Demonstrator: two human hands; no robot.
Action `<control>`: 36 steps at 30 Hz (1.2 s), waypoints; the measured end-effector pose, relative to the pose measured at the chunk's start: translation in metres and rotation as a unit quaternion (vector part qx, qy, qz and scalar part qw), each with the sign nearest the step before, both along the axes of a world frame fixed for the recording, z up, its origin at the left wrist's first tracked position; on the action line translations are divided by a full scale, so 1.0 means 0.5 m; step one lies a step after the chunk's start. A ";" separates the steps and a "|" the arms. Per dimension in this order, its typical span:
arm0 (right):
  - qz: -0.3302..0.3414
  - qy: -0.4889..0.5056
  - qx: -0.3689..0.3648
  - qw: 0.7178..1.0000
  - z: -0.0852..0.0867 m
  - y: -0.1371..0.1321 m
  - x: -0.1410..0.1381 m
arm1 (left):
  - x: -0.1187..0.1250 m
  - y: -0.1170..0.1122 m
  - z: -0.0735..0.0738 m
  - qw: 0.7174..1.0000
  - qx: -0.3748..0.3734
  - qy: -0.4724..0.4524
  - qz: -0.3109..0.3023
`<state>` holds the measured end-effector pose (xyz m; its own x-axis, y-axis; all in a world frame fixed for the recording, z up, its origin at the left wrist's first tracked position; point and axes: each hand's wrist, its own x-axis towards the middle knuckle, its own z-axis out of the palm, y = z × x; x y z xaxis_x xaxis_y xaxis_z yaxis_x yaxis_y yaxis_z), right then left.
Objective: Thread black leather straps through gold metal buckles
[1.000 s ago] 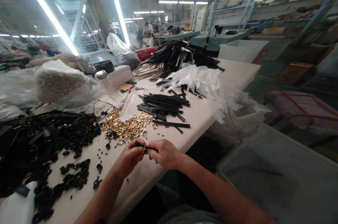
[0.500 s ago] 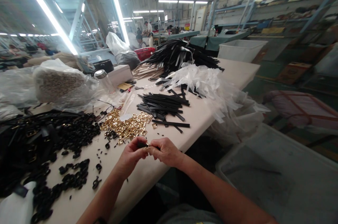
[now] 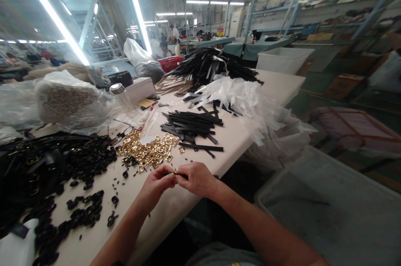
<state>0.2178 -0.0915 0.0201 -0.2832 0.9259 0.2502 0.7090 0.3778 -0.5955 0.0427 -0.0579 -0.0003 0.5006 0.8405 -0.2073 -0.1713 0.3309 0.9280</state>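
My left hand [image 3: 159,183] and my right hand [image 3: 198,179] meet over the near table edge, fingers pinched around a black strap [image 3: 169,173]. A small gold buckle [image 3: 175,171] shows on the strap between my fingertips; how the strap passes through it is hidden. Just beyond my hands lies a heap of gold buckles [image 3: 147,149], with one buckle [image 3: 181,149] apart from it. Farther back is a pile of loose black straps [image 3: 191,124]. Small black loops [image 3: 84,211] are scattered to the left.
Finished-looking black belts [image 3: 25,165] pile up at the left. Behind stand a clear bottle [image 3: 120,92], a white box [image 3: 140,89] and a plastic bag [image 3: 67,99]. White plastic film [image 3: 241,99] hangs over the right table edge, above a large pale bin [image 3: 328,199].
The gold buckle shows more clearly between my fingertips, and the strap in my left fingers looks thinner. My hands stay close together; the whole view has shifted slightly.
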 end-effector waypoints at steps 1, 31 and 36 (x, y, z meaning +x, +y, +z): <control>0.006 0.010 -0.012 1.000 0.002 -0.001 0.001 | -0.001 0.001 0.000 1.000 0.001 0.000 0.000; 0.032 0.133 -0.115 0.984 -0.014 -0.003 0.000 | -0.010 0.013 -0.013 0.994 0.059 0.082 0.046; 0.033 0.174 -0.125 0.976 -0.022 0.002 -0.002 | -0.016 0.010 0.001 0.997 0.015 0.065 0.027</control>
<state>0.2169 -0.0904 0.0093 -0.2825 0.9528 0.1108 0.4266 0.2283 -0.8752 0.0345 -0.0531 0.0001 0.4256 0.8721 -0.2416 -0.0652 0.2958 0.9530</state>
